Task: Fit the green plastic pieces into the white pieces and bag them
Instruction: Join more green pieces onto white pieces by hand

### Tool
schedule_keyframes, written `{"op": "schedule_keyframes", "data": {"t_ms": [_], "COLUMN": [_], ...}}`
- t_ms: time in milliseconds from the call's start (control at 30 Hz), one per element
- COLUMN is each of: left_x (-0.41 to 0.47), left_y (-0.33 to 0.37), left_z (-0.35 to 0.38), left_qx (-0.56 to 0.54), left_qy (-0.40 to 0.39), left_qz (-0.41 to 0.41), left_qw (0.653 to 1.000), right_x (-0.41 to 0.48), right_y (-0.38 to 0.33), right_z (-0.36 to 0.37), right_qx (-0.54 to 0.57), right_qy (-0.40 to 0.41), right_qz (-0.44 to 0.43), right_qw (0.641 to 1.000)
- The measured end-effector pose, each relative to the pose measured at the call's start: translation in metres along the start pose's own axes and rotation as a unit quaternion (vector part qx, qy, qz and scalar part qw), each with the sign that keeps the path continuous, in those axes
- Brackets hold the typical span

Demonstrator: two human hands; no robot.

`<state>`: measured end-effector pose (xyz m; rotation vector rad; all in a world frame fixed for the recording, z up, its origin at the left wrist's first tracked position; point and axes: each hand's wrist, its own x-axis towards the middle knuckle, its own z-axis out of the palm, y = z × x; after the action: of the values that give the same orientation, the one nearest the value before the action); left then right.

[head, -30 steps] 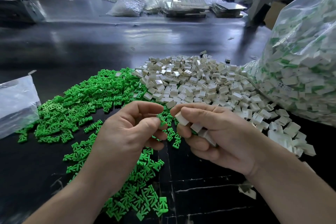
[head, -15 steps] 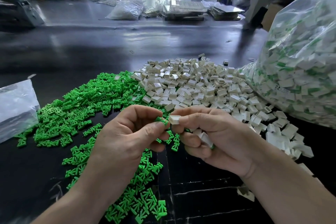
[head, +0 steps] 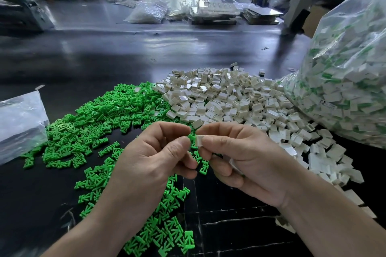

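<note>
While pinching green piece (head: 191, 138) in left hand (head: 150, 158), aims it rightward at touching white piece (head: 199, 140) pinched in right hand (head: 246, 162).

I see bright green pieces (head: 100, 123), off-white pieces (head: 225, 100), a glossy black bench (head: 104, 64), and a clear bag (head: 344, 81) flecked white and green.

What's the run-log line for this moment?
step: fitting; left hand: pinches green piece; right hand: pinches white piece; state: pieces touching, green partly exposed
</note>
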<state>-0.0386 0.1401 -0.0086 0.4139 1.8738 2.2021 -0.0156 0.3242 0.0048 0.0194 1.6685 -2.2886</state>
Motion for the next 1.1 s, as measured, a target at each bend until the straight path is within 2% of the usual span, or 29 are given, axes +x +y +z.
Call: {"op": "schedule_keyframes", "data": {"t_ms": [200,333,567,833,1100], "left_x": [-0.003,-0.004,-0.001,0.001,-0.002], "left_y": [-0.001,-0.001,0.002,0.008,0.01], "left_z": [0.0,-0.002,-0.004,-0.007,0.001], "left_qx": [0.088,0.124,-0.003,0.03,-0.114], "left_qy": [0.002,-0.005,-0.046,-0.066,-0.097], "left_qz": [0.046,0.061,-0.006,-0.022,-0.103], "left_qw": [0.995,0.99,0.999,0.997,0.983], "right_x": [0.0,-0.002,-0.006,-0.006,-0.006], "right_y": [0.0,0.0,-0.002,-0.003,-0.002], "right_z": [0.001,0.002,0.004,0.001,-0.001], "right_qx": [-0.011,-0.066,-0.062,-0.076,-0.05], "right_qy": [0.013,0.029,0.004,-0.013,-0.054], "right_qz": [0.001,-0.022,-0.008,0.007,0.018], "right_qw": [1.0,0.997,0.998,0.997,0.997]}}
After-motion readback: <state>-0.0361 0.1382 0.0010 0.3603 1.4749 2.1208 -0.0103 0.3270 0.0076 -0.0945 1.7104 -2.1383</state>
